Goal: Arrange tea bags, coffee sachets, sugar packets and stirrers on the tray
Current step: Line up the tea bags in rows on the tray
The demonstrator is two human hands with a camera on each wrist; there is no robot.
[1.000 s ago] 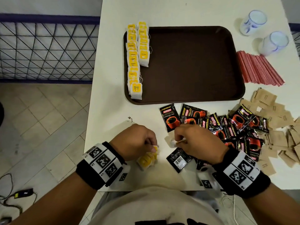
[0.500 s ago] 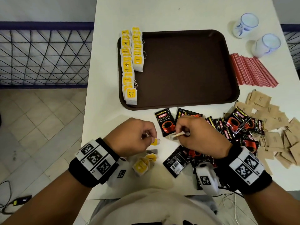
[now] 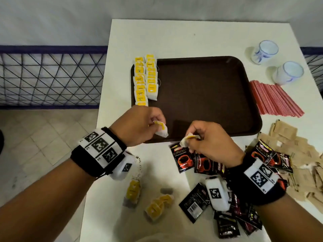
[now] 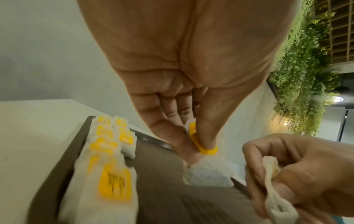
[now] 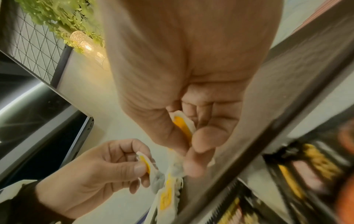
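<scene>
Left hand (image 3: 139,124) over the near left corner of the tray (image 3: 209,95), thumb and forefinger pinching one tea bag (image 3: 161,129) by its yellow tag end, pouch hanging down above the tray floor. Right hand (image 3: 211,144) just past the tray's near rim, fingers curled round a second tea bag (image 3: 187,139). Two columns of laid tea bags (image 3: 146,79) along the tray's left wall, the inner column shorter, so probably the next slot. Beyond the tray's right rim, red stirrers (image 3: 274,100) fanned on the counter (image 3: 174,39); near that same corner, brown sugar packets (image 3: 297,158); along the near rim, black coffee sachets (image 3: 209,165); nearer still, a few loose tea bags (image 3: 159,205). Best done by lowering the left bag flat, tag up, overlapping the last one in the short column, edge parallel to the tray wall, string tucked under; then the same with the right. Worth avoiding: dragging across the laid rows and skewing them.
</scene>
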